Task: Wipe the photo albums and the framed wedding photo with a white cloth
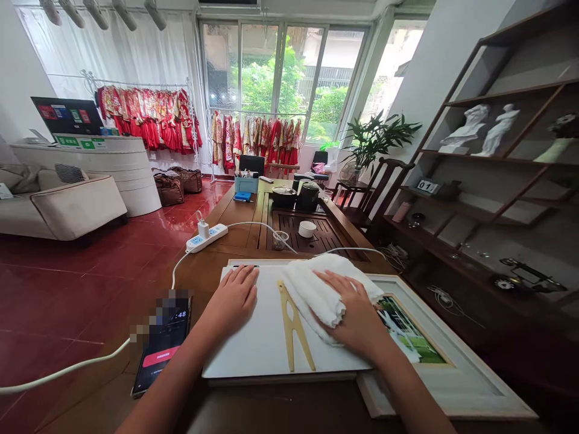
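Note:
My left hand (238,298) lies flat on the upper left of a white board (253,355), its fingers stretched out and holding nothing. Under my right hand (351,307) is a folded white towel (312,278), gripped between the thumb and fingers on the board's right side. A flat gold A-shaped piece (289,331), much like a picture-frame stand leg, lies on the board between my hands. Partly beneath the board and my right forearm is a white picture frame (474,374) with a photo (416,337) in it. The towel covers part of the frame.
A phone (165,343) lies left of my left forearm. Beyond the board are a power strip (207,237) with a white cable, a small white cup (307,229) on a tea tray (325,241), and a dark kettle (309,196). Shelves (493,175) stand to the right.

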A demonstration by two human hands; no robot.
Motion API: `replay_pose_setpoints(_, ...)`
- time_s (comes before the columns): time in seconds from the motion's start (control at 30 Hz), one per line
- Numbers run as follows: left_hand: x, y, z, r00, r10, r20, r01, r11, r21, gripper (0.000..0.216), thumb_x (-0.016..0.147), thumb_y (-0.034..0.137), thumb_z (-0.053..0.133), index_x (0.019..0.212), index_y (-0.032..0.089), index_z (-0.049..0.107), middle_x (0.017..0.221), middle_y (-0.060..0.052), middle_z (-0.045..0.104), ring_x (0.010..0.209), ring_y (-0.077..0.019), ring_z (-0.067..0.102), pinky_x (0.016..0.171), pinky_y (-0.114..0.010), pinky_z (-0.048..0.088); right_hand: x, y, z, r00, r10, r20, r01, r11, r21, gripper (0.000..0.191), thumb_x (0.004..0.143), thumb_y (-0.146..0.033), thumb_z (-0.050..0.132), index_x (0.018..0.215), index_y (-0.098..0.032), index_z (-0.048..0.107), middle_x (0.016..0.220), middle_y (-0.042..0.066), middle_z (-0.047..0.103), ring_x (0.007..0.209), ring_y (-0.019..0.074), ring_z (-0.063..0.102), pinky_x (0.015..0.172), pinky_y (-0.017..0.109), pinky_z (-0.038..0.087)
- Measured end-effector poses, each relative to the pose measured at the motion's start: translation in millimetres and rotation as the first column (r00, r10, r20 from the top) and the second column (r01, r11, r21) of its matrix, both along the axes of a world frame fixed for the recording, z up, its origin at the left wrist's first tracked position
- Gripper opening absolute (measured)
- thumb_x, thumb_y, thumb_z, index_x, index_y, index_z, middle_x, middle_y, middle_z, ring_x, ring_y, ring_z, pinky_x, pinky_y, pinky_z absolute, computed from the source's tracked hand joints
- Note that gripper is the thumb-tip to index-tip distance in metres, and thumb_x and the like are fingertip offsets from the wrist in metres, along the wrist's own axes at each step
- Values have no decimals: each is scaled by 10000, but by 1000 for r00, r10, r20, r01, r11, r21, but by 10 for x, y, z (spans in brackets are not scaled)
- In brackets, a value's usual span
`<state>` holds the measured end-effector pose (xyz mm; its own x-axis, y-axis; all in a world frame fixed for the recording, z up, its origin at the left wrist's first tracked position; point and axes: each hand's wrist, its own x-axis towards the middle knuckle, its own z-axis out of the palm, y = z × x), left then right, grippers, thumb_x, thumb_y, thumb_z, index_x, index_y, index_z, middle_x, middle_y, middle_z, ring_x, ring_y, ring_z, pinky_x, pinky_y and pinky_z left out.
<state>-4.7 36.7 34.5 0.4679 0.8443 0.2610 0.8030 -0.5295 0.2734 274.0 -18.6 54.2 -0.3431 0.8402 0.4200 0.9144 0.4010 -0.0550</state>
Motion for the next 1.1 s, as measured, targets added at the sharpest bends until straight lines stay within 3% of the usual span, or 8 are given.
replay_pose_setpoints(0.23, 10, -5, 16, 1000, 5, -21, -5, 1000, -10, 473, 978, 294, 297, 1420, 169, 412, 1496, -77, 383, 1396, -246, 294, 1162, -454, 217, -381, -172, 125, 983, 183, -8, -183, 981, -72, 756, 741, -422, 582, 1437, -218, 368, 1451, 77, 443, 1308, 333, 386, 1073, 508, 227)
replay_pose_setpoints(0.5, -14, -13, 47, 998, -18, -57, 15, 999, -42, 497, 946, 256, 366, 1433, 160, 392, 1513, -85, 353, 1399, -257, 291, 1152, -442, 242, -443, -208, 153, 934, 357, 1, -349, 913, -213, 807, 703, -426, 589, 1454, -262, 344, 1495, 39, 385, 1363, 324, 319, 1095, 507, 172)
replay_pose_setpoints(0.7, 6, -8, 34, 1000, -1, -17, 0, 1000, -25, 471, 962, 266, 322, 1415, 178, 419, 1498, -78, 380, 1394, -244, 301, 1153, -451, 239, -301, -157, 148, 961, 277, -1, -272, 943, -192, 781, 725, -388, 582, 1457, -263, 339, 1484, 24, 405, 1350, 282, 365, 1099, 466, 216)
replay_pose_setpoints(0.93, 2, -3, 2, 1000, -2, -1, 2, 1000, 2, 466, 977, 318, 311, 1409, 190, 426, 1491, -74, 391, 1392, -244, 305, 1160, -461, 225, 20, -33, 18, 1000, -9, 12, 10, 1000, -21, 686, 777, -423, 556, 1409, -194, 420, 1412, 90, 494, 1286, 304, 442, 1061, 491, 278)
replay_pose_setpoints(1.1, 11, -18, 20, 1000, 4, -18, -4, 1000, -6, 474, 980, 315, 298, 1417, 176, 415, 1495, -78, 385, 1392, -246, 303, 1160, -458, 222, -64, -58, 14, 999, 14, 31, -13, 999, -35, 729, 747, -393, 564, 1429, -193, 397, 1427, 90, 477, 1296, 321, 421, 1060, 516, 260)
